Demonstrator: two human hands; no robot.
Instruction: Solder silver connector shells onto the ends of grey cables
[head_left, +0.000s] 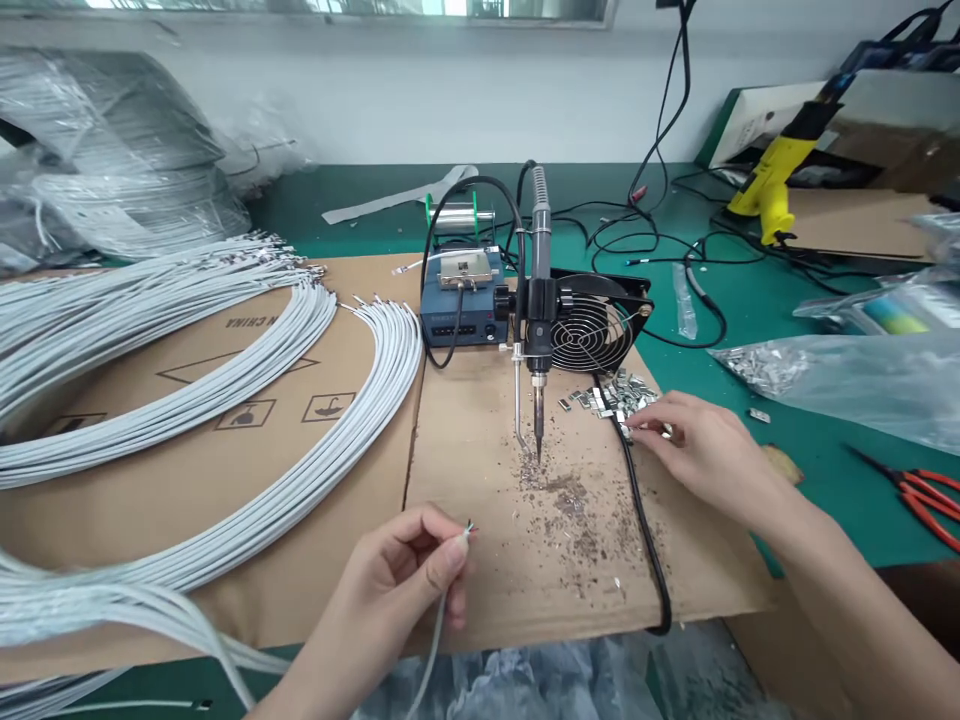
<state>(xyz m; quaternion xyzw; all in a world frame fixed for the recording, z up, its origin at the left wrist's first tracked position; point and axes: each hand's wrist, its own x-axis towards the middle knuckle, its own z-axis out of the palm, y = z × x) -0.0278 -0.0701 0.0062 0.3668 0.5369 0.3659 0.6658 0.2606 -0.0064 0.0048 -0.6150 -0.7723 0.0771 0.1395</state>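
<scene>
- Green tabletop (pixel 697 370) with flattened cardboard (pixel 480 560) on top; white wall behind, cables and a yellow glue gun (pixel 776 180) at far right.
- I see my left hand (pixel 390 590) low centre, fingers pinched shut on a grey cable (pixel 439 620) just below its stripped tip.
- Cable orientation: long axis runs from bottom edge up and slightly right; stripped end (pixel 469 529) points up-right, toward the fixed soldering iron (pixel 538 330). Tip is well short of the iron's point, not touching.
- My right hand (pixel 697 450) rests on the cardboard right of the iron, fingers curled on the pile of small metal clips (pixel 619 398). Looks like they're closing on one piece; can't tell if it's actually held.
- Iron is clamped vertical, tip down over a patch of solder debris (pixel 562 510). Blue station (pixel 460 310) and black fan (pixel 596 325) behind it.
- Progress, my read: this cable isn't joined yet, no clip on its end, nothing at the iron.
- Left side: big bundles of grey cables (pixel 225 400) arced over the cardboard, ends fanned near the station. Can't tell from here which ones are finished.
- Red-handled cutters (pixel 926 495) sit at right edge, untouched.
</scene>
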